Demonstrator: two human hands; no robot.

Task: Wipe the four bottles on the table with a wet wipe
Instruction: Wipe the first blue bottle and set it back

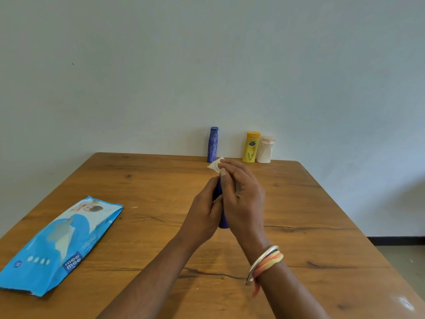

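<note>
Left hand (203, 212) grips the lower body of a dark blue bottle (223, 221), fingers curled round it. The bottle stands roughly upright between the two hands, and I cannot tell whether its base rests on the desk (299, 215) or is lifted just clear. Right hand (243, 199) pinches a folded white wet wipe (215, 165) at the bottle's upper end, one corner of the wipe showing just past the fingertips. Most of the bottle is hidden behind the hands. Beyond the hands, at the far edge of the desk, stand a second blue bottle (212, 145) and, further to the right-hand side, a yellow bottle (251, 147) with a white bottle (265, 150) just beside it. I cannot judge from this view whether any of the three has been wiped. Well out to the left of the left hand lies the blue wipe pack (59, 242). The step in hand, as I read it, is wiping this first bottle from the cap downward. To do it well I would hold low and firm with the left hand so the bottle cannot twist free, wrap the wipe round the neck, and draw it down in overlapping strokes, turning the bottle between strokes. The band covered by the left-hand fingers needs a shift of grip, or it goes unwiped.
</note>
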